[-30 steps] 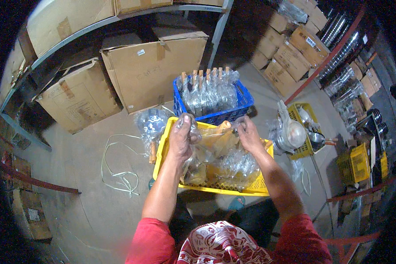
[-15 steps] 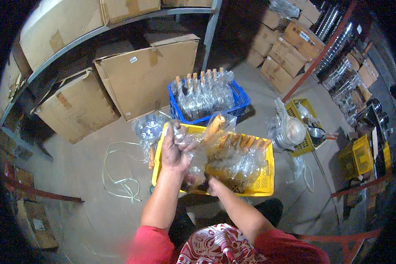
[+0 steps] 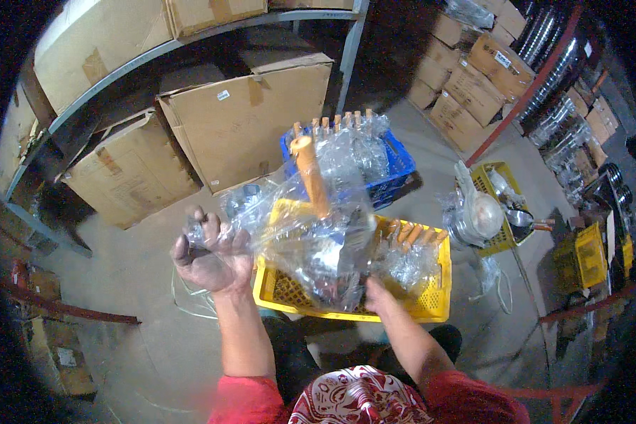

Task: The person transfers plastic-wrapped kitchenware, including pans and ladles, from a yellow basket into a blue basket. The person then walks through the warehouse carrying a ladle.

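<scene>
A pan with a wooden handle [image 3: 309,177], wrapped in a clear plastic bag [image 3: 279,230], is held tilted over a yellow crate [image 3: 297,307], its handle pointing up and away. My right hand [image 3: 380,297] grips the pan's near right edge, some fingers hidden behind it. Off the crate's left side is my left hand [image 3: 215,261], palm up with bent fingers, seemingly pinching a stretch of the bag's film. More wrapped pans with wooden handles [image 3: 411,237] lie in the right part of the crate.
Beyond stands a blue crate [image 3: 399,159] of similar wrapped pans. To the right are a bagged bundle [image 3: 480,215] and a smaller yellow crate [image 3: 495,244]. Cardboard boxes [image 3: 251,127] lean under a metal shelf [image 3: 173,46]. Loose strapping [image 3: 191,307] lies on the floor.
My left hand has moved left, away from the crate, and the plastic is spread further that way. The wrapped pan has risen, its handle now more upright. My right hand has shifted slightly right.
</scene>
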The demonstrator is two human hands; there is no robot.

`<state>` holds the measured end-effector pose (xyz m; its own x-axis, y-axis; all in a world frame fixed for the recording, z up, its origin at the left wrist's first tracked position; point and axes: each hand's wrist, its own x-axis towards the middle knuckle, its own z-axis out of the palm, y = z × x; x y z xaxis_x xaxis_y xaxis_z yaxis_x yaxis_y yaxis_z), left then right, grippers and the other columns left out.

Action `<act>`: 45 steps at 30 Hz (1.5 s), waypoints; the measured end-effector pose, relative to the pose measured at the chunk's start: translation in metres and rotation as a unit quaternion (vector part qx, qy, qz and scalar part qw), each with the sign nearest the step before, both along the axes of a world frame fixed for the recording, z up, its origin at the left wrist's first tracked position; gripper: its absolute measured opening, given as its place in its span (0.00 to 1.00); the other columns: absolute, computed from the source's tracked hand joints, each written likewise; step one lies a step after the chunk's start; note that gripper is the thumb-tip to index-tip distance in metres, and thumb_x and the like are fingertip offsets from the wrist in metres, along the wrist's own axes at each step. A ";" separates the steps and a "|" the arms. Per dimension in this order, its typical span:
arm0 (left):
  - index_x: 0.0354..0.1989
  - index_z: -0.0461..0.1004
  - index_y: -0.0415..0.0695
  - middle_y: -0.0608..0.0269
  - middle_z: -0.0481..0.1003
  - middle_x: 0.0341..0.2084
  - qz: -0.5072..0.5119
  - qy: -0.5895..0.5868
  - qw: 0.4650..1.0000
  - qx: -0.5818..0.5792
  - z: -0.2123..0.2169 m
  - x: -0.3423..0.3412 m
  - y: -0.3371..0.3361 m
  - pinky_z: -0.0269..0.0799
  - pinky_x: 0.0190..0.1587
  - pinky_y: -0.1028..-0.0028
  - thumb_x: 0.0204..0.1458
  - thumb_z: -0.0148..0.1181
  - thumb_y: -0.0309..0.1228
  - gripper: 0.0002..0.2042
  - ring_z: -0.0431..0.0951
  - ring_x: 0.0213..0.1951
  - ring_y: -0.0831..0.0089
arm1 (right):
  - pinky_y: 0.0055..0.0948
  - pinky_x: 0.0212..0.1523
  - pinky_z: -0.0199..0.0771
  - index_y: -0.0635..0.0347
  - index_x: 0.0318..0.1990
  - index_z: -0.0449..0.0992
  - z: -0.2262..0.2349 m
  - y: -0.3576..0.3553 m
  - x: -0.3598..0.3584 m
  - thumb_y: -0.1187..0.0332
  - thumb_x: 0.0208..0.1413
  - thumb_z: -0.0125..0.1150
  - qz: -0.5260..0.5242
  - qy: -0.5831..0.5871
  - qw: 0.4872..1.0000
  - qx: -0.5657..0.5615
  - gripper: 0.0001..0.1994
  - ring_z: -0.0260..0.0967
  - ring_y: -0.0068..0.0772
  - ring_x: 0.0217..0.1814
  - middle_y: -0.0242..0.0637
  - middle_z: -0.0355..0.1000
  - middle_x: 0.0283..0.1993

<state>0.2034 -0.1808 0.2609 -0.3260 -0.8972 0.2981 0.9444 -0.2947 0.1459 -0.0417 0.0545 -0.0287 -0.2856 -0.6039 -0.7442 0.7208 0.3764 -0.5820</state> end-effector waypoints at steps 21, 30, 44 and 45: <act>0.42 0.75 0.41 0.65 0.75 0.36 -0.223 -0.548 0.632 -0.501 0.073 -0.071 0.021 0.69 0.46 0.73 0.62 0.57 0.44 0.17 0.71 0.41 0.75 | 0.43 0.58 0.68 0.69 0.54 0.71 0.238 0.117 -0.111 0.66 0.60 0.56 -0.009 0.711 0.703 0.020 0.18 0.72 0.56 0.55 0.56 0.75 0.50; 0.39 0.74 0.42 0.59 0.74 0.38 -0.161 -0.284 0.911 -0.250 0.018 -0.034 0.043 0.73 0.48 0.60 0.50 0.63 0.55 0.25 0.75 0.42 0.61 | 0.34 0.56 0.68 0.68 0.56 0.72 0.197 0.102 -0.110 0.71 0.58 0.57 0.005 0.521 0.853 -0.019 0.18 0.72 0.35 0.52 0.42 0.76 0.49; 0.62 0.64 0.41 0.57 0.72 0.53 -0.188 -0.547 0.797 -0.173 -0.072 -0.070 0.077 0.68 0.57 0.64 0.40 0.74 0.43 0.40 0.72 0.53 0.59 | 0.36 0.48 0.72 0.62 0.48 0.77 0.167 0.046 -0.040 0.72 0.59 0.59 0.003 0.409 0.911 -0.060 0.11 0.73 0.31 0.44 0.36 0.78 0.44; 0.60 0.68 0.40 0.57 0.74 0.51 -0.173 -0.588 0.773 -0.164 -0.062 -0.082 0.076 0.69 0.56 0.65 0.43 0.72 0.39 0.34 0.74 0.52 0.58 | 0.35 0.49 0.72 0.62 0.48 0.77 0.165 0.048 -0.037 0.72 0.59 0.59 0.020 0.419 0.907 -0.049 0.11 0.73 0.30 0.45 0.35 0.78 0.44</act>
<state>0.1217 -0.1044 0.1993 -0.7481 -0.6345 -0.1943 -0.0264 -0.2642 0.9641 -0.0784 0.1026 0.1366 -0.7025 -0.6772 -0.2189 -0.0021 0.3096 -0.9509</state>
